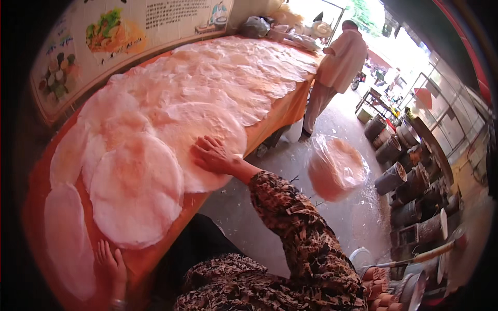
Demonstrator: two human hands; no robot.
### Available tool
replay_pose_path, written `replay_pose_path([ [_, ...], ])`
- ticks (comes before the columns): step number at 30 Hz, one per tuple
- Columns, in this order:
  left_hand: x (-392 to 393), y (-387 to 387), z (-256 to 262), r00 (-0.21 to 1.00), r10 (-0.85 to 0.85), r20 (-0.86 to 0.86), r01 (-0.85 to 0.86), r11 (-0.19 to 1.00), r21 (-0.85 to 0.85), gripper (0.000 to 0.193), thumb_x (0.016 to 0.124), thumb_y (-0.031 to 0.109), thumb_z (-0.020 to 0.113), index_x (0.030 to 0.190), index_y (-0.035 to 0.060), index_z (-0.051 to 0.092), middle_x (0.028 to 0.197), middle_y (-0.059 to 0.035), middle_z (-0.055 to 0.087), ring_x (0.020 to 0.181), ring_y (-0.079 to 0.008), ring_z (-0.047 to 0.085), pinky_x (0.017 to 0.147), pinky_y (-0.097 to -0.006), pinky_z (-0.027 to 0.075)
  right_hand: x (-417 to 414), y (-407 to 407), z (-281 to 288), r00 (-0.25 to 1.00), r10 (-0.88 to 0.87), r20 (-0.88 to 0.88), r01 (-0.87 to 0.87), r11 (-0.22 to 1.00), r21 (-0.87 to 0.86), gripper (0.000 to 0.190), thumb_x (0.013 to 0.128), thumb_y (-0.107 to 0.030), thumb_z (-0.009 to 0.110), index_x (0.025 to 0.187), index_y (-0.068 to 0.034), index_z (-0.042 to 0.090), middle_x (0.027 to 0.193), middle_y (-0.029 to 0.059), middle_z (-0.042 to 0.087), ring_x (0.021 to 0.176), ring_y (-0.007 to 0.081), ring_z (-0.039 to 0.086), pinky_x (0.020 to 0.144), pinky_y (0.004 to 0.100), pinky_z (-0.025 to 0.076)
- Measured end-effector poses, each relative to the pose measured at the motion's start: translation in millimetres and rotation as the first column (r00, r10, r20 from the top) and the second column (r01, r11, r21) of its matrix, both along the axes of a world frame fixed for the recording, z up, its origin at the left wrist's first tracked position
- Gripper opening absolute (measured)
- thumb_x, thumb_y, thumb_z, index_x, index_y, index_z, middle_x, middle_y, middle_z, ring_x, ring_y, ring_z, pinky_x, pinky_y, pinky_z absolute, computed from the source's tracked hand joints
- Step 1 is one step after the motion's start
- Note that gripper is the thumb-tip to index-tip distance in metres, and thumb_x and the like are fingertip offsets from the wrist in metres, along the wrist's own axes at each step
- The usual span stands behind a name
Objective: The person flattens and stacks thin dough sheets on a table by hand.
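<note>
My right hand [212, 154] lies palm down, fingers spread, on a large round thin flatbread [202, 120] near the table's right edge. Resting on the orange table cover [144, 256], my left hand [110, 261] is empty beside the lower rim of another round flatbread [136, 194]. A long narrow-looking flatbread [68, 237] lies left of that hand. Many more thin sheets [233, 74] overlap across the table towards its far end.
A clear plastic bag of stacked round sheets [337, 169] stands on the floor [249, 217] to the right. Another person [340, 62] stands at the table's far corner. Metal cylinders [391, 179] line the right side. A poster [116, 35] hangs on the left wall.
</note>
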State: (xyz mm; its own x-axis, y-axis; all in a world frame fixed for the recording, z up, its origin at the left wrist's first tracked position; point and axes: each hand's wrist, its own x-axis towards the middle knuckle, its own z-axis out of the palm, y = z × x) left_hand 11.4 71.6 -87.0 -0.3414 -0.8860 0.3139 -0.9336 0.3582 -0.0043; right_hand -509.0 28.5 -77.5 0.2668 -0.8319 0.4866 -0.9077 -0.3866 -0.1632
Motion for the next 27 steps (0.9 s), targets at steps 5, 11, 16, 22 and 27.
replay_pose_path([
  [5, -4, -7, -6, 0.998, -0.011, -0.069, 0.01, 1.0, -0.02, 0.047, 0.091, 0.029, 0.047, 0.125, -0.003, 0.046, 0.133, -0.0191, 0.044, 0.126, -0.0322, 0.037, 0.106, -0.046, 0.025, 29, 23, 3, 0.905, -0.421, 0.068, 0.372, 0.857, 0.358, 0.05, 0.087, -0.046, 0.043, 0.125, -0.015, 0.046, 0.138, 0.0171, 0.032, 0.132, 0.0381, 0.021, 0.105, 0.0555, 0.013],
  [11, 0, -6, -14, 0.992, 0.02, -0.123, -0.014, 0.999, 0.042, 0.05, 0.091, 0.036, 0.045, 0.125, -0.0008, 0.047, 0.133, -0.0173, 0.044, 0.127, -0.0302, 0.036, 0.107, -0.0462, 0.022, 49, 32, -8, 0.872, -0.485, 0.071, 0.449, 0.849, 0.278, 0.055, 0.087, -0.049, 0.04, 0.132, -0.018, 0.04, 0.144, 0.018, 0.024, 0.136, 0.038, 0.013, 0.108, 0.0544, 0.005],
  [16, 2, -9, -19, 0.99, -0.041, -0.134, 0.039, 0.999, -0.018, 0.051, 0.09, 0.038, 0.046, 0.125, -0.0007, 0.047, 0.131, -0.0182, 0.045, 0.126, -0.0308, 0.037, 0.107, -0.0466, 0.022, 43, 28, -18, 0.872, -0.484, 0.073, 0.455, 0.858, 0.239, 0.053, 0.086, -0.05, 0.041, 0.13, -0.022, 0.041, 0.143, 0.0166, 0.025, 0.134, 0.0378, 0.017, 0.106, 0.0552, 0.009],
  [22, 0, -4, -18, 0.994, -0.043, -0.102, 0.043, 0.999, 0.002, 0.055, 0.088, 0.036, 0.051, 0.128, -0.0009, 0.043, 0.133, -0.0186, 0.043, 0.128, -0.0313, 0.034, 0.108, -0.0467, 0.02, 45, 26, -18, 0.868, -0.494, 0.053, 0.467, 0.848, 0.252, 0.054, 0.086, -0.05, 0.042, 0.132, -0.022, 0.04, 0.144, 0.0159, 0.025, 0.135, 0.0372, 0.016, 0.107, 0.0546, 0.01],
  [27, -2, 1, -8, 0.991, -0.071, -0.114, 0.075, 0.997, 0.031, 0.056, 0.086, 0.033, 0.052, 0.128, -0.0019, 0.041, 0.135, -0.0206, 0.039, 0.129, -0.0325, 0.031, 0.109, -0.0469, 0.019, 49, 30, -5, 0.875, -0.484, 0.024, 0.453, 0.835, 0.314, 0.057, 0.087, -0.049, 0.038, 0.135, -0.018, 0.037, 0.146, 0.0172, 0.02, 0.137, 0.0364, 0.012, 0.109, 0.0515, 0.006],
])
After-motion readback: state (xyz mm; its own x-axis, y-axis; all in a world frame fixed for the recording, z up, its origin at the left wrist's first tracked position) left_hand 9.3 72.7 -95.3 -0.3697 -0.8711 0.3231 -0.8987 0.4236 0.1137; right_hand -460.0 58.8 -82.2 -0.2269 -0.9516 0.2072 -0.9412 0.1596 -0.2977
